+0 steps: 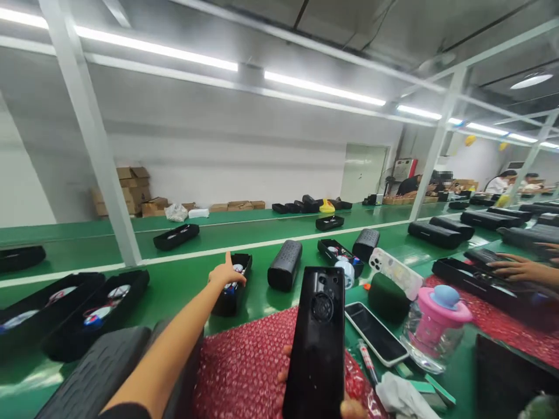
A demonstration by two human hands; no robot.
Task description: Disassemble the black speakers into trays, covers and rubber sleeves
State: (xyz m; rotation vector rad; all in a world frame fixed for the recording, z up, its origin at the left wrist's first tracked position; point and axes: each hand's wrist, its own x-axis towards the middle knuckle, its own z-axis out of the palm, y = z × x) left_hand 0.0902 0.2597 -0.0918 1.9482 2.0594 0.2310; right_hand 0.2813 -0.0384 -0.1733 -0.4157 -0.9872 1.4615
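Note:
My left hand (225,274) reaches forward over an open black casing (227,304) with wires and a round white part inside. Its index finger and thumb are spread apart; whether it touches the rim I cannot tell. In my right hand (285,364) is a long glossy black casing (315,343), held nearly upright, with a round recessed grille and small holes near its top. My right fingers wrap its left side, and a fingertip shows at the lower right. Red bubble wrap (247,361) lies under it. A textured black casing (285,265) rests just beyond.
Open casings (109,305) with wiring lie at left. On the right are a phone (376,333), a phone in a clear case (396,270), a pink-lidded bottle (437,331), a marker (368,361) and a crumpled tissue (402,396). A co-worker's hand (519,269) works at far right.

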